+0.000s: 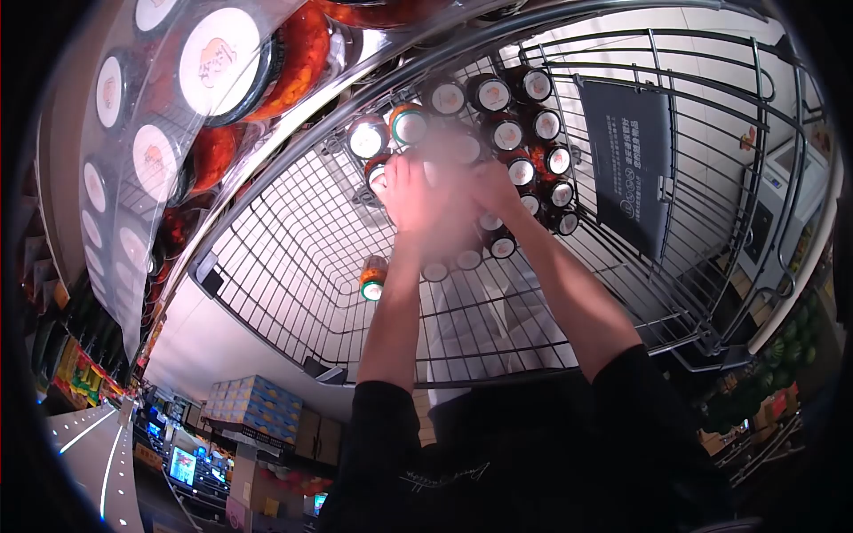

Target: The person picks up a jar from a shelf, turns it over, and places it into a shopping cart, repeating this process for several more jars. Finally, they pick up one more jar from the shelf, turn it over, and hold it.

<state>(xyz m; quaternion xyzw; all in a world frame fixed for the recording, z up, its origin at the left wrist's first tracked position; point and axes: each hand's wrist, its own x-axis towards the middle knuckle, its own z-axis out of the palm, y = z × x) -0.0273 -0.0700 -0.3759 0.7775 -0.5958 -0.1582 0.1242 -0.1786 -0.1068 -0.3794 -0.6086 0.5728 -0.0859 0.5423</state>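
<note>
A wire shopping cart holds several jars with dark lids and round white labels, packed together on its right side. Both of my hands reach down over these jars. My left hand has its fingers at a jar on the left edge of the group. Beside it, my right hand is bent over the middle jars, its fingertips hidden by a hazy blur. Whether either hand grips a jar is not visible. A jar with a green-rimmed lid lies apart, near my left forearm.
Shelves of red-filled jars behind a clear plastic strip border the cart at upper left. A dark sign hangs on the cart's right part. Stacked patterned boxes stand at lower left.
</note>
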